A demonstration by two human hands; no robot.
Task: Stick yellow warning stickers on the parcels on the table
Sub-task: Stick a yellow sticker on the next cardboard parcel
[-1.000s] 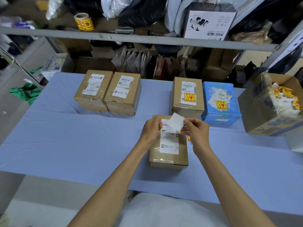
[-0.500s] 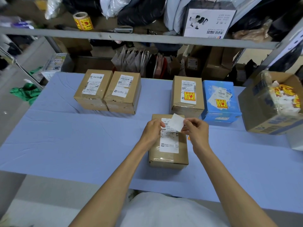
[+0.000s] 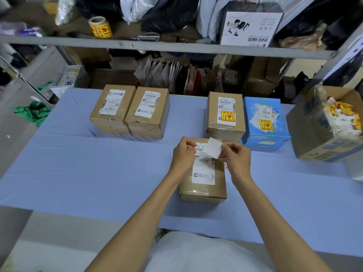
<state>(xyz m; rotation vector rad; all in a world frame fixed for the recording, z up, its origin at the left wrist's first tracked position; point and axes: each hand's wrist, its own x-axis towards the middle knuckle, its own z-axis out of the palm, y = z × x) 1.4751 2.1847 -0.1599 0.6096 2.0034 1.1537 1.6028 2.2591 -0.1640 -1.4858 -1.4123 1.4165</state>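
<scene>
Both your hands meet above the nearest brown parcel (image 3: 203, 173): your left hand (image 3: 183, 154) is loosely curled at its far edge, your right hand (image 3: 236, 157) pinches a white sticker backing (image 3: 214, 147). Two unstickered parcels (image 3: 129, 110) sit at eleven o'clock on the blue table (image 3: 88, 173); two stickered ones (image 3: 245, 118) at one o'clock.

Blue-covered table (image 3: 98, 173) carries five parcels (image 3: 203, 173).

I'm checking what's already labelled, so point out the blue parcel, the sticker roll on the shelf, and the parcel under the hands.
blue parcel (image 3: 255, 138), head view, bare top face.
sticker roll (image 3: 100, 28), head view, yellow side.
parcel under the hands (image 3: 202, 190), head view, near top edge.
</scene>
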